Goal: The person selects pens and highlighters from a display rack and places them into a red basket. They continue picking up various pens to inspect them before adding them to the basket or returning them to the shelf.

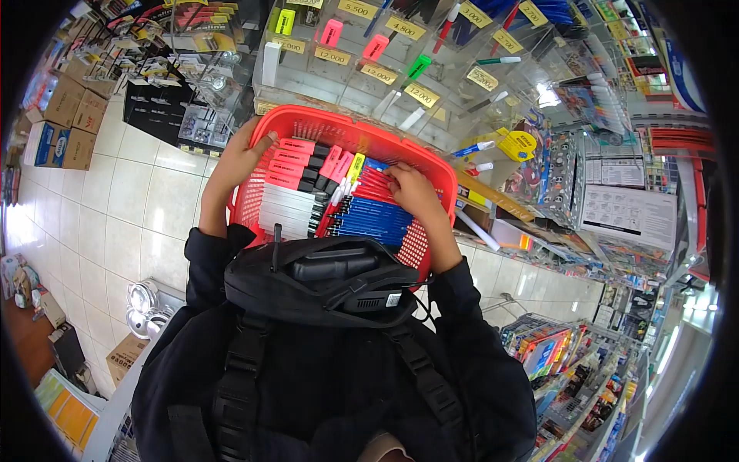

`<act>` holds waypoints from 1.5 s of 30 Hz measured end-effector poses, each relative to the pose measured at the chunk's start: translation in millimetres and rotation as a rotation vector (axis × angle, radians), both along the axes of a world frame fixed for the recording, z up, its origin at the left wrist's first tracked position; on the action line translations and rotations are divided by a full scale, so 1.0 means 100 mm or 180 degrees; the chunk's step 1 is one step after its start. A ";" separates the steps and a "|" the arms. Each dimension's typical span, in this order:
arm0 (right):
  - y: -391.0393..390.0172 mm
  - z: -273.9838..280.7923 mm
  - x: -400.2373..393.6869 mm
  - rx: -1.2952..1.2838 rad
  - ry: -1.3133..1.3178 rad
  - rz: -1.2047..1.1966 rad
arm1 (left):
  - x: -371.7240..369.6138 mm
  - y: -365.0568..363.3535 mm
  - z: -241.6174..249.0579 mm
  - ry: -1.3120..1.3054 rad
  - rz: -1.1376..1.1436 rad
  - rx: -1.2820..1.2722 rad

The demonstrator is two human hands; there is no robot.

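A red plastic basket is in front of my chest, its far side against the shelf. My left hand grips its left rim, thumb over the edge. Inside the basket my right hand has its fingers curled onto the ends of the red pens. Blue pens lie in a stack below them. Further left are pink highlighters, a yellow highlighter and a row of white markers with black caps. The black bag on my chest hides the basket's near edge.
Clear display bins with yellow price tags, holding highlighters and pens, stand just beyond the basket. Cardboard boxes are stacked at left on the tiled floor. Packed shelves stand at right. A black bag hangs on my chest.
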State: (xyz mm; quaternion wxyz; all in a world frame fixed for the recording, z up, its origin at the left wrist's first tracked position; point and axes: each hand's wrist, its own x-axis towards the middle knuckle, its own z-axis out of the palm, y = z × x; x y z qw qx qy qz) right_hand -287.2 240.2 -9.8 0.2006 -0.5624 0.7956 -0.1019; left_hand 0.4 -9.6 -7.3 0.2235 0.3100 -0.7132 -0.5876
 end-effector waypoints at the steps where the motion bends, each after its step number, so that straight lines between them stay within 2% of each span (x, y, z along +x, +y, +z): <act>1: 0.01 0.04 0.03 -0.0010 -0.0015 -0.0033 | 0.01 0.00 0.00 -0.0008 0.0000 -0.0033; 4: 0.03 0.21 0.06 0.0015 0.0117 0.0066 | -0.01 -0.01 0.02 -0.0024 -0.0009 -0.0152; 7: -0.10 0.60 0.00 -0.0175 -0.0470 0.0428 | -0.01 0.01 0.03 -0.0031 0.0021 -0.0198; 10: -0.28 1.33 -0.01 -0.0386 -0.1574 0.0292 | 0.00 0.00 0.01 -0.0084 0.0018 -0.0164; 12: -0.37 1.75 -0.18 -0.1088 -0.1012 0.0163 | 0.00 0.00 0.00 -0.0063 0.0040 -0.0158; 14: -0.51 2.01 -0.54 -0.1791 -0.0699 -0.0576 | 0.00 -0.01 -0.02 -0.0050 0.0017 -0.0160; 16: -0.72 2.27 -0.91 -0.2653 -0.0353 -0.0747 | 0.00 -0.01 0.00 -0.0063 0.0025 -0.0214; 18: -0.94 2.44 -1.25 -0.2994 0.0324 -0.1059 | 0.00 0.00 0.02 -0.0011 0.0014 -0.0227; 21: -1.21 2.57 -1.50 -0.2716 0.0936 -0.1249 | 0.01 0.00 0.02 0.0028 0.0004 -0.0188; 25: -1.49 2.41 -1.70 -0.1861 0.1762 -0.1321 | 0.02 0.08 0.18 -0.0180 0.0207 -0.0509; 29: -1.52 2.30 -1.68 -0.2100 0.1885 -0.1607 | 0.01 0.05 0.13 0.0024 0.0081 -0.0324; 32: -1.34 2.38 -1.55 -0.3581 0.1962 -0.1340 | 0.00 0.03 0.13 0.0006 0.0035 -0.0297; 34: -1.13 2.55 -1.29 -0.4235 0.1953 -0.1453 | 0.01 0.05 0.16 -0.0020 0.0058 -0.0301; 37: -0.82 2.57 -0.98 -0.5093 0.0779 -0.1358 | -0.02 0.05 0.16 0.0003 0.0071 -0.0245; 40: -0.52 2.44 -0.40 -0.4744 -0.1803 -0.1059 | 0.00 0.00 0.02 -0.0058 0.0016 -0.0168; 42: -0.30 2.11 -0.20 -0.4091 -0.3585 -0.1312 | 0.00 0.02 0.04 -0.0033 0.0021 -0.0102; 44: -0.17 1.64 -0.09 -0.3585 -0.4040 -0.1579 | -0.01 0.03 0.04 0.0026 0.0032 0.0097; 45: -0.13 1.45 -0.01 -0.3392 -0.3994 -0.1716 | -0.01 0.03 0.02 0.0027 0.0008 0.0118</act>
